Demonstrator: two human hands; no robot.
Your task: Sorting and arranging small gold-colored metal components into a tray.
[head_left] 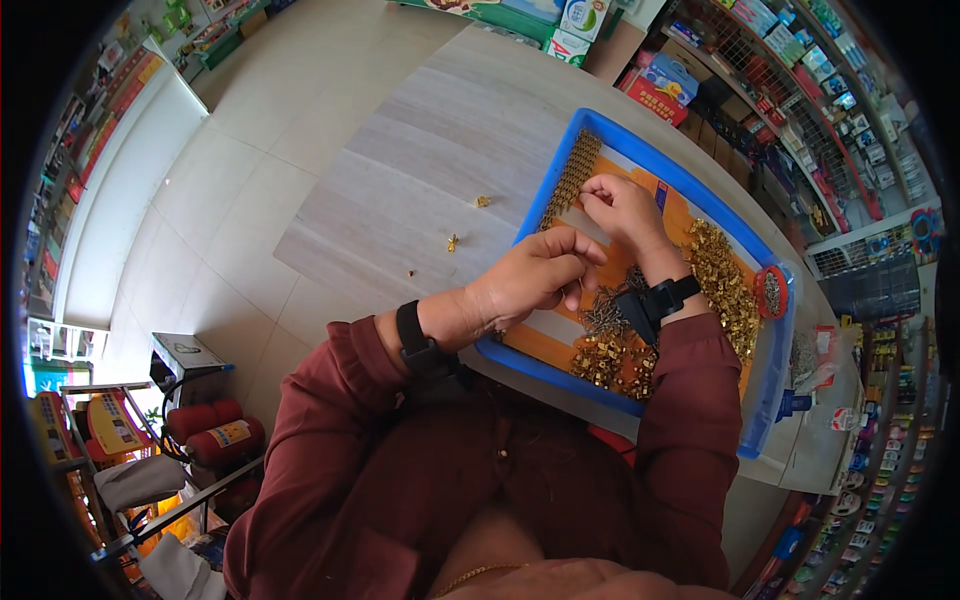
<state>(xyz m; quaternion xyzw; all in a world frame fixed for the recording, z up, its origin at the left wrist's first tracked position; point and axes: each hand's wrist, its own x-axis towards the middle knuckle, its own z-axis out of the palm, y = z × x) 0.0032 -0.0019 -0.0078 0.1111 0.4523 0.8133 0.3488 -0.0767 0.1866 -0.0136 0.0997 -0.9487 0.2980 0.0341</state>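
A blue tray [550,175] lies on the table in front of me, lined with orange and white sheets. My right hand [622,212] is over its upper left part, thumb and fingertips pinched beside neat rows of small brass-coloured pieces [572,182]. Whatever sits in that pinch is hidden. Nearer to me, my left hand [552,272] hovers over the tray's left edge with curled fingers; its contents cannot be seen. Below the hands lie grey screws [604,312] and a heap of shiny gold metal parts [602,362]. A larger gold heap [722,275] fills the right side.
A red round dish [770,292] of small silvery pieces stands at the tray's right edge. Loose gold parts [482,201] dot the wooden table [400,150]. Fire extinguishers [226,440] stand at lower left. Stocked shelves [800,110] line the right; boxes [660,88] sit beyond the table.
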